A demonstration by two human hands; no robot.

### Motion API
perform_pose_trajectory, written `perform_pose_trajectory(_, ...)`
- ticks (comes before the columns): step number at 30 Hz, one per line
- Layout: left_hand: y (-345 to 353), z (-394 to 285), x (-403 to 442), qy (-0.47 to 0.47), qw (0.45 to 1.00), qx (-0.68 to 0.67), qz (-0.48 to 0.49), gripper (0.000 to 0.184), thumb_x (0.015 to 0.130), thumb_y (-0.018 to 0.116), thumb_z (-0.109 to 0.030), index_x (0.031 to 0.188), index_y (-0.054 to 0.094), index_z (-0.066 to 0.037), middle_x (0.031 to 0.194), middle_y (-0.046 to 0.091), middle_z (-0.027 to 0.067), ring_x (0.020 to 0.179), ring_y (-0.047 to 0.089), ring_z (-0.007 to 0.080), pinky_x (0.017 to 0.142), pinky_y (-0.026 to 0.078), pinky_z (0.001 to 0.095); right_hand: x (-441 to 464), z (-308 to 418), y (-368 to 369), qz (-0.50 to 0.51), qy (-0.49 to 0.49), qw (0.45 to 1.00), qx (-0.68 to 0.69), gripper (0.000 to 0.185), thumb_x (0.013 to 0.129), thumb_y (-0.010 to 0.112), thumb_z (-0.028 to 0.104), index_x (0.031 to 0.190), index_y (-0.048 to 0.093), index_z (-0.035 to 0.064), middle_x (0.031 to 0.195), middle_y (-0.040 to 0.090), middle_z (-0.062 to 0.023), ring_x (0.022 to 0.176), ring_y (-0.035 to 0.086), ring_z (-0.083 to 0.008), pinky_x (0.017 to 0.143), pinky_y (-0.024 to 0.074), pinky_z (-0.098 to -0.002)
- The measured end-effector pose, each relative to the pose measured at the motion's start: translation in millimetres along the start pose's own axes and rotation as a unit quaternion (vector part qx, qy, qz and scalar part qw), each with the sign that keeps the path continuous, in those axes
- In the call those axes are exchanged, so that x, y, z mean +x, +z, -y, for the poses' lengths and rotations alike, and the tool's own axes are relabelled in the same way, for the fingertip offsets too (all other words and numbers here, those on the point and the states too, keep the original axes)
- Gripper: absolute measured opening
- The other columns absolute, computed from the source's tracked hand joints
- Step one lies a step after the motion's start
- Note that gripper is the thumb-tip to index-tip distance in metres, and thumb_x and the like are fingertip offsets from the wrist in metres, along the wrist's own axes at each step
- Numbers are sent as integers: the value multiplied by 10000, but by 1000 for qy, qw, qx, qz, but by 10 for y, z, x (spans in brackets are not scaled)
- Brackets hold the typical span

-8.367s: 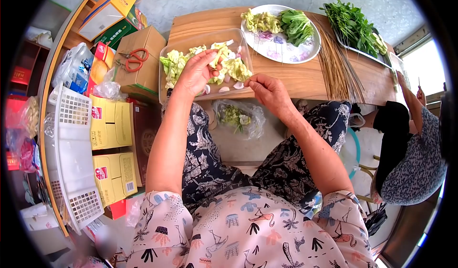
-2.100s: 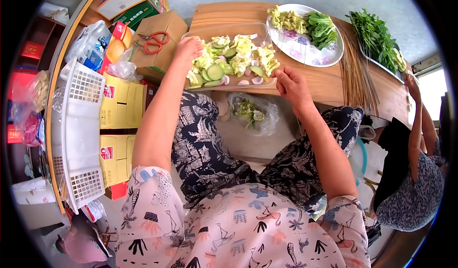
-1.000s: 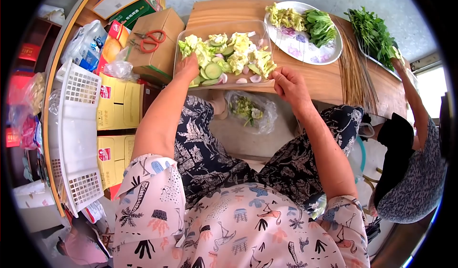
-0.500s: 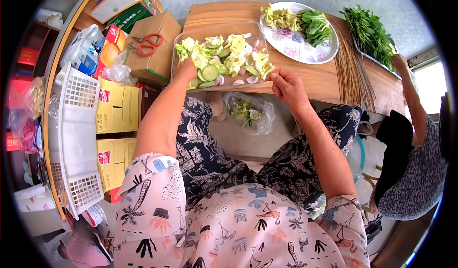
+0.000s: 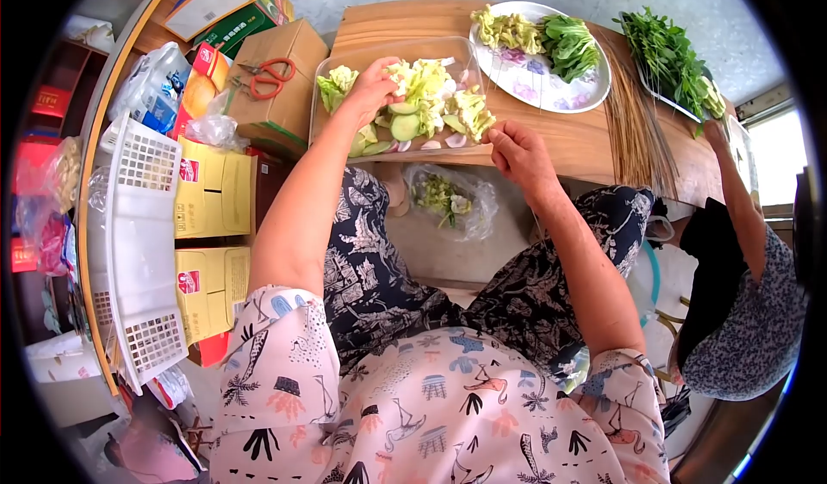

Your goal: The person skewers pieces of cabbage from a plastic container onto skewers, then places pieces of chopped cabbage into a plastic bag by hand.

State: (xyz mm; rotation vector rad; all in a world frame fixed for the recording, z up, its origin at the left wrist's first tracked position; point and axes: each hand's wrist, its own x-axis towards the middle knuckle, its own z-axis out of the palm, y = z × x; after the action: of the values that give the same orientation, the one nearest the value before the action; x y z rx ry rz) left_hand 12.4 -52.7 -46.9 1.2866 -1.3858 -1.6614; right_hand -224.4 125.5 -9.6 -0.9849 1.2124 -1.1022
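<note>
Tray (image 5: 422, 49) now with left hand (image 5: 372, 92) farther in over leaves (image 5: 422, 77), grip unclear; right hand (image 5: 519, 156) pinched together

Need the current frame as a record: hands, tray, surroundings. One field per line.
left hand: in tray, at lettuce; hold unclear
right hand: thumb and forefinger pinched at tray's near right corner; anything held unclear
tray contents: lettuce, cucumber slices, pale purplish pieces
plate: yellowish leaves, green leaves
sticks: bundled right of plate
scissors: on box, left of tray
other person's hand: at table's right end
</note>
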Motion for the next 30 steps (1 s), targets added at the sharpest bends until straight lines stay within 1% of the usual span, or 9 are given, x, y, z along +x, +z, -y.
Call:
perform_pose_trajectory(4,123,-140,-40,39,994,-99,19,437,798,447,66,1229,399,19,1114,490,153,916,546,216,803,485,312,-27,22,-21,-5,6,1000,5,181,911,481,159,811,568,36,502,415,41,429,330,-35,397,247,-195)
perform_pose_trajectory(6,139,-207,-142,17,964,-254,76,395,804,444,56,1197,403,54,1080,503,159,924,543,229,821,482,326,-11,-1,-35,0,-4,1000,2,182,911,483,159,807,568,35,503,417,41,431,334,-34,398,250,-195)
perform_pose_trajectory(7,150,-234,-188,19,965,-252,76,395,804,444,56,1197,403,54,1080,503,159,924,543,229,821,482,326,-3,-9,-41,5,-11,1000,-2,183,910,485,158,803,568,35,503,419,41,433,338,-34,399,254,-195)
perform_pose_trajectory(12,277,-330,-416,-3,905,-416,91,235,857,514,-49,1062,499,64,1011,520,148,905,550,235,826,486,321,-13,2,5,9,-16,1000,-3,171,907,493,150,805,570,36,505,422,41,440,347,-33,402,259,-197)
perform_pose_trajectory(13,307,-292,-423,-2,905,-416,91,235,857,514,-49,1062,499,64,1011,520,148,905,550,235,826,486,321,-12,1,16,14,-18,1000,-6,167,906,493,147,807,570,36,505,422,42,441,347,-33,403,262,-199)
perform_pose_trajectory(15,378,-210,-432,33,931,-361,26,205,853,556,-94,1003,530,44,1011,561,126,882,573,253,782,508,340,-5,-10,37,12,-24,1000,-15,167,906,494,146,807,571,36,506,422,41,443,349,-34,404,267,-200)
perform_pose_trajectory(18,454,-164,-488,26,930,-367,24,217,873,543,-116,1001,529,59,999,524,136,917,551,229,787,519,299,-8,-15,45,15,-31,999,-31,167,904,496,144,805,573,34,511,425,40,449,355,-37,409,277,-203)
perform_pose_trajectory(25,512,-131,-516,32,936,-350,12,256,889,540,-202,1064,530,-15,994,553,127,930,557,241,814,487,344,-51,-17,66,50,-30,995,-79,155,893,504,133,801,569,27,535,428,39,472,362,-41,428,294,-208)
perform_pose_trajectory(30,553,-103,-483,27,939,-343,11,265,884,553,-211,1074,534,-27,1010,556,121,943,558,231,830,461,335,-32,-33,77,38,-33,996,-78,151,891,500,128,807,570,24,532,425,37,472,362,-43,430,296,-211)
